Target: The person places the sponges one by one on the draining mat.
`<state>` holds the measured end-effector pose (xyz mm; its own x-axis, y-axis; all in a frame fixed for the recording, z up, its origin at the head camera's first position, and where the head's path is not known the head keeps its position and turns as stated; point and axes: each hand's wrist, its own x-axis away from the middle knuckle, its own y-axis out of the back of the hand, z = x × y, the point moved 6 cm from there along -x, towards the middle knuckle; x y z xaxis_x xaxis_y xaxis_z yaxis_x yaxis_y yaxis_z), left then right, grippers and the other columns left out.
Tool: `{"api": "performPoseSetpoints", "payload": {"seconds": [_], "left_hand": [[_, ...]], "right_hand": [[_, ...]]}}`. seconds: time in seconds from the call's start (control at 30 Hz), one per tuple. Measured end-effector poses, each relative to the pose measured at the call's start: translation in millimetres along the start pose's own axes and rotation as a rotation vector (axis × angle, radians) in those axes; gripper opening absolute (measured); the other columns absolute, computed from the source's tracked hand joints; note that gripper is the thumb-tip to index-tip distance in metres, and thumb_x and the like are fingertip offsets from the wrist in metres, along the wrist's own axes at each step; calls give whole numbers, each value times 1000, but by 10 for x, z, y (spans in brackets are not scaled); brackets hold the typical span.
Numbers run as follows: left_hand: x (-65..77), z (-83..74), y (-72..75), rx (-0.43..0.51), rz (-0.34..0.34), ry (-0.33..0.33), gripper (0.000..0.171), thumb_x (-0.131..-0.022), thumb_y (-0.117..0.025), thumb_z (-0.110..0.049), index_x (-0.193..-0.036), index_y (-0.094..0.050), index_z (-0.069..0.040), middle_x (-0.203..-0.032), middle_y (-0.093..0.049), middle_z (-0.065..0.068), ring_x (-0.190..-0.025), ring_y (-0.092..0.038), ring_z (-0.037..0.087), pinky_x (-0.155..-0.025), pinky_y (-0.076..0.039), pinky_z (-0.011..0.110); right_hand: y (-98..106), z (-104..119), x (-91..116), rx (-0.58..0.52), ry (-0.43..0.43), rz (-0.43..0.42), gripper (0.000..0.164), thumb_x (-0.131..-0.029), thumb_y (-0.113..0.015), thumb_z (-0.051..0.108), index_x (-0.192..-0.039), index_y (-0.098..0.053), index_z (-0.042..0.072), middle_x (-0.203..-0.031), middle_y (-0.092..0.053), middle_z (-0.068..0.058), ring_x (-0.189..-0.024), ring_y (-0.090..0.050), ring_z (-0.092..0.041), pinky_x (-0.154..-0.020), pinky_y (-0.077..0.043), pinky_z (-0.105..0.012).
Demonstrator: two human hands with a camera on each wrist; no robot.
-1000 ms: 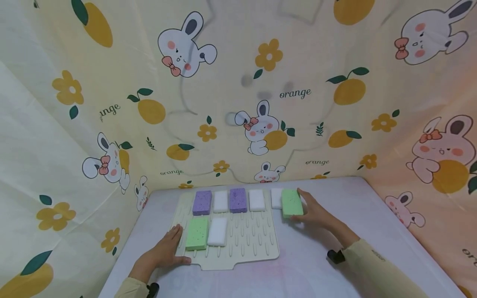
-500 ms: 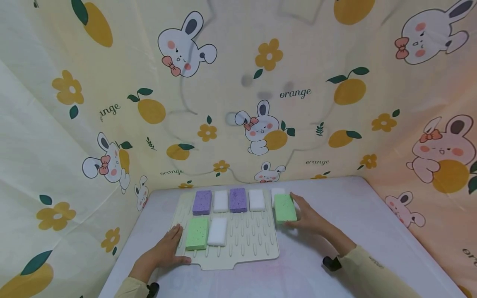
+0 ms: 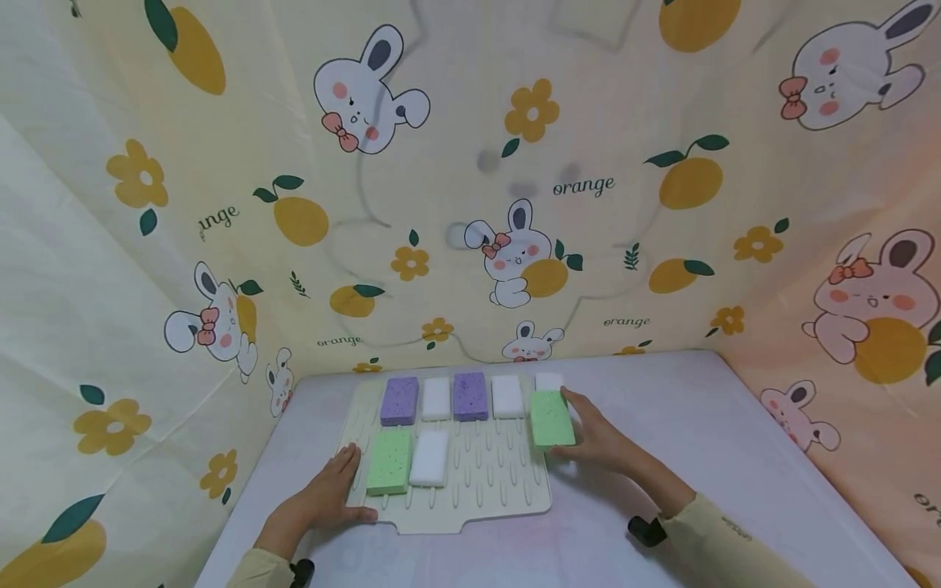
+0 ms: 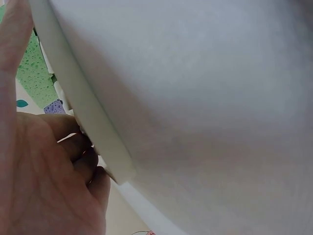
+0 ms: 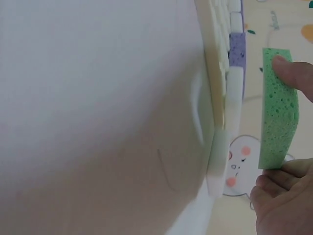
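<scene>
My right hand (image 3: 599,437) holds a green sponge (image 3: 552,420) by its ends, between thumb and fingers, near the right edge of a cream ridged draining mat (image 3: 500,498). In the right wrist view the green sponge (image 5: 279,110) is raised off the table. My left hand (image 3: 319,494) rests at the mat's left edge, thumb along its lower corner; the left wrist view shows the fingers (image 4: 85,166) touching the edge, tips partly hidden. On the mat, purple sponges (image 3: 399,401) alternate with white sponges (image 3: 435,398) along the back; a green sponge (image 3: 390,462) and a white sponge (image 3: 430,458) lie in front.
Beyond the mat's right edge another white sponge (image 3: 548,381) lies on the pale table (image 3: 662,392), partly hidden by the held green one. A printed cloth (image 3: 470,163) with rabbits and oranges hangs behind and at both sides.
My right hand has carried the green sponge left and slightly toward me, from beside the mat to its right edge. The left hand and the mat have stayed put.
</scene>
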<state>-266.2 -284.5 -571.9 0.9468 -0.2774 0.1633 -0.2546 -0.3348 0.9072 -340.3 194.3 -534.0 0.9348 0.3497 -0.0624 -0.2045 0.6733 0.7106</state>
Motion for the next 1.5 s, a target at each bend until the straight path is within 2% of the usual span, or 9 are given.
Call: {"api": "performPoseSetpoints", "payload": {"seconds": [0.17,0.33,0.6,0.93,1.5], "left_hand": [[14,-36,33,-13,3,-5,142,-73,-79,-81,-164,-23,13,-172,-20,34,-160,-17,52,-129,-19,68],[25,-86,73,-2,5,-26,138,-74,-85,-72,-161,-25,17,-170,-21,38,-158,-20,56,-128,-21,69],[16,-42,33,9,-10,-16,141,-73,-82,-78,-163,-25,15,-171,-21,35,-160,-18,52,-131,-16,65],[48,-120,96,-21,12,21,132,-77,-90,-62,-163,-25,14,-171,-22,35,-160,-21,51,-131,-23,62],[62,-136,111,-14,19,44,132,-77,-90,-63,-164,-25,12,-173,-22,33,-161,-21,50,-131,-23,62]], "right_hand": [[-24,60,15,-1,22,-4,124,-83,-95,38,-170,-16,0,-173,-21,-30,-159,-21,-54,-125,-26,-72],[-79,105,23,-3,10,1,126,-81,-96,41,-170,-16,0,-172,-22,-31,-158,-22,-54,-126,-26,-71],[-194,171,34,-34,-12,13,126,-81,-96,38,-171,-15,2,-173,-22,-28,-159,-22,-53,-125,-27,-73],[-363,289,21,-65,-9,17,126,-79,-97,36,-170,-18,1,-173,-24,-28,-159,-23,-51,-126,-27,-72],[-650,640,23,-105,33,42,121,-80,-98,31,-169,-23,0,-171,-28,-27,-158,-28,-49,-126,-28,-70]]}}
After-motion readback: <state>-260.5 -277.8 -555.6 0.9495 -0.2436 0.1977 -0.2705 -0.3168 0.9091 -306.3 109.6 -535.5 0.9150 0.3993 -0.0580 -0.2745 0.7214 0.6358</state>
